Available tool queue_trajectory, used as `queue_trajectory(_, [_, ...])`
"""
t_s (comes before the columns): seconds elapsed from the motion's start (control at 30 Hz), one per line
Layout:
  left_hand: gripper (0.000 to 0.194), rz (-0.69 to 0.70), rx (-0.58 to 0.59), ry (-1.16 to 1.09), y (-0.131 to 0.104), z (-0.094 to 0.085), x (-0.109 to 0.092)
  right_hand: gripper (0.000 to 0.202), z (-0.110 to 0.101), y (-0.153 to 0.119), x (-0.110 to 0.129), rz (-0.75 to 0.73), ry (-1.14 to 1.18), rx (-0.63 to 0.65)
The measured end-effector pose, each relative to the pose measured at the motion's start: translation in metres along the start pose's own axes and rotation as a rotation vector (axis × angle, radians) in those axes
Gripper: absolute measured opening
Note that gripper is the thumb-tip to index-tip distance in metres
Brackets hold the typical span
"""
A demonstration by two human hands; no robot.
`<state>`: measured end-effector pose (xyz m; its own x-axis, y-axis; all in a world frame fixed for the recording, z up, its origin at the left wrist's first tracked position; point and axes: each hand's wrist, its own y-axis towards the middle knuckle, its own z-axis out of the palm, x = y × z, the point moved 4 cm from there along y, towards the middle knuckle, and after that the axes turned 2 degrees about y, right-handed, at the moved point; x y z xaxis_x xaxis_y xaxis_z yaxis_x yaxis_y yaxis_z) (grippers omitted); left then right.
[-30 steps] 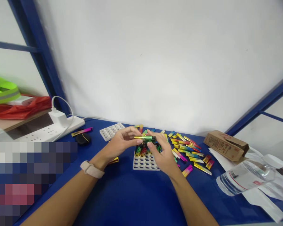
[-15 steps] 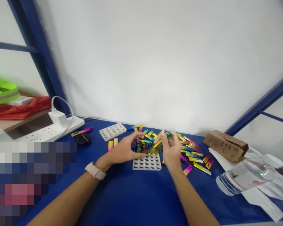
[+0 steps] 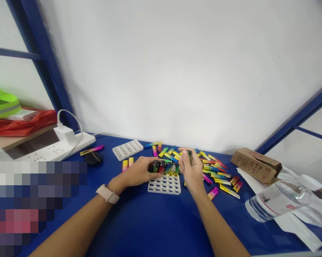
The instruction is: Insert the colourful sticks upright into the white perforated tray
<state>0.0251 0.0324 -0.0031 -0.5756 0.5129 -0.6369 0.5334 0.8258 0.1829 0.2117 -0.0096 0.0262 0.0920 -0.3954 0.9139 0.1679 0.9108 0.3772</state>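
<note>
Lighters (image 3: 167, 168) standing in a tray (image 3: 164, 187) are clasped at one end by the left hand's grip (image 3: 139, 171); a dark lighter (image 3: 189, 154) is enclosed in the right hand's grip (image 3: 194, 173).

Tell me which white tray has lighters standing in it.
The nearer tray, beside the left hand: lighters stand in its far part. The farther tray, to the left, shows only its holes.
</note>
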Motion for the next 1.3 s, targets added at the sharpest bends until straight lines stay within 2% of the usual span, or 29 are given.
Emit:
queue_trajectory(0.17, [0.058, -0.01, -0.022, 0.047, -0.001, -0.002, -0.001, 0.046, -0.005, 0.003, -0.008, 0.094, 0.135, 0.023])
queue_trajectory(0.4, [0.06, -0.014, -0.038, 0.066, -0.001, 0.0, 0.001, 0.032, -0.003, 0.002, -0.007, 0.143, 0.164, 0.015])
queue_trajectory(0.93, [0.061, 0.0, -0.01, 0.044, 0.0, 0.001, 0.003, 0.031, -0.003, 0.0, -0.004, 0.065, 0.142, 0.014])
queue_trajectory(1.03, [0.059, 0.01, -0.004, 0.041, 0.0, 0.001, 0.004, 0.032, -0.001, -0.001, 0.0, 0.015, 0.089, 0.049])
queue_trajectory(1.2, [0.053, -0.012, 0.001, 0.058, 0.0, -0.001, 0.002, 0.02, 0.004, -0.007, 0.007, -0.009, -0.085, 0.131])
queue_trajectory(1.3, [0.049, -0.011, 0.003, 0.038, 0.0, -0.005, -0.002, 0.015, 0.007, -0.009, 0.013, -0.143, -0.278, 0.195])
